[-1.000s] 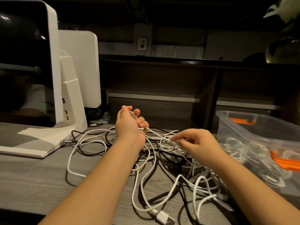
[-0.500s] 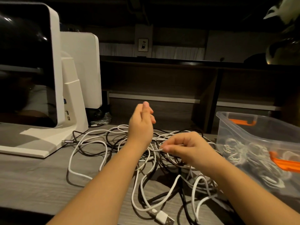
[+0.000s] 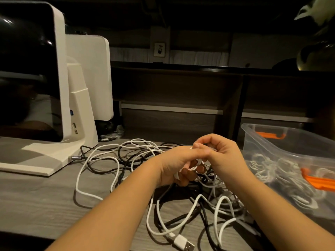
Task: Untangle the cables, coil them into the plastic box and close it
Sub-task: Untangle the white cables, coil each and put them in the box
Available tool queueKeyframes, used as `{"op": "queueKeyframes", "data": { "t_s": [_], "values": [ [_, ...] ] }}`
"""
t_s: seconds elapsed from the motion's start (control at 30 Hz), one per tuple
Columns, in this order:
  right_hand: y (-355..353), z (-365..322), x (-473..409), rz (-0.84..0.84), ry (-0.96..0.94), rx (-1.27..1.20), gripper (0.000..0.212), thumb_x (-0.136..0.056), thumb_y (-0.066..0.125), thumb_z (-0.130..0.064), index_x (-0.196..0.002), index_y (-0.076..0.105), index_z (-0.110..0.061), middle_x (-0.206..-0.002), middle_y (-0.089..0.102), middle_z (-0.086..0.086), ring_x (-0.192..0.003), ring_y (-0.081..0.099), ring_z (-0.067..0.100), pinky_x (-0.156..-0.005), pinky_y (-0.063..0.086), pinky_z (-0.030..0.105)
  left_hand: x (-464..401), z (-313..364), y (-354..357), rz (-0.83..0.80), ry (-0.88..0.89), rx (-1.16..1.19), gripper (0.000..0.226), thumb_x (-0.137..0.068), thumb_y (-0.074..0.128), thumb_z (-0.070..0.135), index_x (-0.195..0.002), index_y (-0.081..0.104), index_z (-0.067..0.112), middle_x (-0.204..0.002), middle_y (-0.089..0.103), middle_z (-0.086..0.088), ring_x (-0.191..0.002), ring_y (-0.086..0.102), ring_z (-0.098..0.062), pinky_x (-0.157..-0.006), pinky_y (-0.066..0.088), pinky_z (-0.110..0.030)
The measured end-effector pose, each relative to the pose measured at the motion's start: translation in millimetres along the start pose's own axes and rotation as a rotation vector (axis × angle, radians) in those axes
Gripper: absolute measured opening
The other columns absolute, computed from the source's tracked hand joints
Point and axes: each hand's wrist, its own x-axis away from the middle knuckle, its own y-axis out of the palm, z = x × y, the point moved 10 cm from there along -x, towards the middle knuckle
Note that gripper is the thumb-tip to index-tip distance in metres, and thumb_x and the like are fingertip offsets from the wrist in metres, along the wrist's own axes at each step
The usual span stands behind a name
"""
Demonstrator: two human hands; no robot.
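- Head view, centre of frame: left hand [image 3: 174,164] and right hand [image 3: 220,153] meet above the tangle, touching each other. Both grip the same white cable [image 3: 194,164].
- Left hand fingers curl around a small bunch of white cable loops. Judged: it serves as the holder for a coil being built.
- Right hand fingers pinch the cable just above the left hand's bunch, thumb and fingertips closed on it. Judged: this hand feeds or wraps the strand, hence the close spacing.
- Cable tangle [image 3: 145,160], white and black strands mixed, lies on the table [image 3: 36,200] from centre to lower right. A white USB plug [image 3: 184,243] lies at lower centre, free end, apart from both hands.
- Plastic box [image 3: 262,140], right edge of frame, open; coiled cables already inside; orange latches [image 3: 270,135] visible. No lid seen. It sits near the right hand, judged convenient for dropping in the finished coil.
- White monitor stand [image 3: 79,113], upper left; a dark cable plugs in near its base.
- Progress judged: partway; much tangle remains.
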Motion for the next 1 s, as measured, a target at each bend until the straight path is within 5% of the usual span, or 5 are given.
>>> {"op": "queueKeyframes", "data": {
  "t_s": [0.33,0.5,0.7,0.83,1.0],
  "values": [
    [0.6,12.6,-3.1,-0.029,0.030,0.002,0.018,-0.094,0.062,-0.018,-0.079,0.071,-0.022,-0.075,0.070,0.000,-0.071,0.065,0.012,-0.065,0.050,0.025,0.1,0.5,2.1,0.059,-0.019,0.018,0.026,-0.096,0.057,0.049,-0.097,0.055,0.022,-0.064,0.052,0.008,-0.050,0.037,-0.004,-0.043,0.029,-0.014],
    [-4.3,22.7,-2.7,-0.001,0.108,0.028,0.020,-0.100,0.053,-0.026,-0.084,0.064,-0.020,-0.063,0.060,-0.006,-0.059,0.054,0.008,-0.053,0.042,0.022,-2.1,5.2,1.2,0.100,0.018,0.016,0.030,-0.102,0.046,0.049,-0.093,0.052,0.021,-0.065,0.049,0.007,-0.048,0.033,-0.004,-0.043,0.026,-0.015],
    [-2.9,21.9,-4.4,-0.027,0.120,0.016,0.019,-0.100,0.053,-0.024,-0.087,0.062,-0.015,-0.049,0.042,-0.010,-0.045,0.035,0.008,-0.045,0.029,0.026,3.7,22.0,-41.2,0.524,0.227,0.151,0.030,-0.106,0.041,0.040,-0.092,0.056,0.019,-0.076,0.053,0.000,-0.047,0.036,-0.005,-0.045,0.029,-0.020],
    [0.3,18.1,-3.3,-0.045,0.126,-0.024,0.025,-0.101,0.051,-0.022,-0.080,0.061,-0.012,-0.049,0.041,-0.008,-0.046,0.036,0.009,-0.046,0.033,0.024,12.1,34.0,-45.0,0.654,0.386,0.109,0.027,-0.107,0.039,0.036,-0.093,0.055,0.019,-0.076,0.055,0.000,-0.047,0.041,-0.005,-0.046,0.036,-0.020],
    [16.2,27.0,1.6,-0.184,0.214,-0.129,0.032,-0.099,0.053,-0.020,-0.068,0.060,-0.016,-0.057,0.052,-0.001,-0.060,0.053,0.016,-0.072,0.051,0.035,29.0,36.3,-68.9,0.851,0.509,0.230,0.026,-0.107,0.040,0.032,-0.094,0.057,0.018,-0.067,0.057,0.004,-0.049,0.048,-0.005,-0.047,0.040,-0.019]
  ]
}}
